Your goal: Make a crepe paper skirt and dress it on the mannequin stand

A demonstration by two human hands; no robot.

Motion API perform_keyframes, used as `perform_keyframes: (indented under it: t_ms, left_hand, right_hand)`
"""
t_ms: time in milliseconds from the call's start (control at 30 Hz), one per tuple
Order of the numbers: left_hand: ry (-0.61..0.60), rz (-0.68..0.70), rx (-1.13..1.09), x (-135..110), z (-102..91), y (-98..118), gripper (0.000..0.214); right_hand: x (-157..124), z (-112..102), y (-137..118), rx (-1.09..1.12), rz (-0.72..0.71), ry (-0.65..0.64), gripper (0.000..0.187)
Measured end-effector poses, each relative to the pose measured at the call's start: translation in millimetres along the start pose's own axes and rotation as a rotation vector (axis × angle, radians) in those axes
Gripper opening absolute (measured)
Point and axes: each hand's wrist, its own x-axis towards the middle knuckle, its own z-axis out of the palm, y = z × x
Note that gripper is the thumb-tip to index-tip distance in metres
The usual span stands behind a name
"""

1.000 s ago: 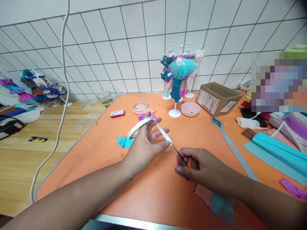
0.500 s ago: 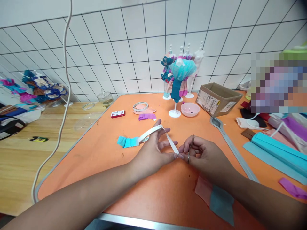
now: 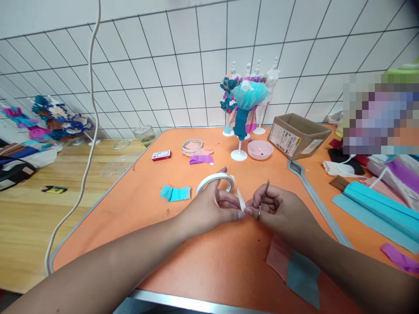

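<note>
My left hand holds a roll of white tape hooked over its fingers, with thumb and fingertips closed near a pulled-out strip. That tape strip runs down to the fingertips of both hands, which meet above the orange table. My right hand pinches at the strip's end and keeps small scissors in its fingers, blades pointing up. Left of the roll lies a bright blue crinkled paper piece. Partly beneath my right forearm is a pink and grey-blue paper piece.
Ahead stand dressed figures on white stands, a pink bowl and a cardboard box. Another tape ring, purple paper and a red box lie back left. Folded blue material is right; a white cable hangs left.
The tape roll has swung right and turned on my left fingers, closer to my right hand. The strip between them looks shorter. My left fingers have curled in more.
</note>
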Motion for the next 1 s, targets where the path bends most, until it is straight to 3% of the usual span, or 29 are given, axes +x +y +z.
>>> perform_keyframes:
  t_ms: [267, 467, 833, 933, 1000]
  left_hand:
    - [-0.007, 0.013, 0.140, 0.9, -1.0, -1.6, 0.088]
    - [-0.050, 0.014, 0.042, -0.4, 0.1, 2.3, 0.083]
    - [-0.027, 0.047, 0.111, 0.5, -2.1, 1.9, 0.083]
    - [0.037, 0.085, 0.089, 0.8, -5.0, 3.8, 0.071]
    - [0.102, 0.123, 0.061, 1.2, -7.6, 5.1, 0.064]
  right_hand:
    - [-2.8, -0.2, -2.1, -0.092, 0.011, -0.005, 0.013]
    - [-2.3, -2.9, -3.9, -0.178, -0.019, 0.019, 0.012]
    - [-2.3, -2.1, -3.0, -0.164, -0.032, 0.027, 0.015]
    - [-1.4, -5.1, -2.4, -0.150, -0.036, 0.040, 0.021]
    - [-2.2, -6.6, -4.3, -0.209, -0.020, -0.065, 0.025]
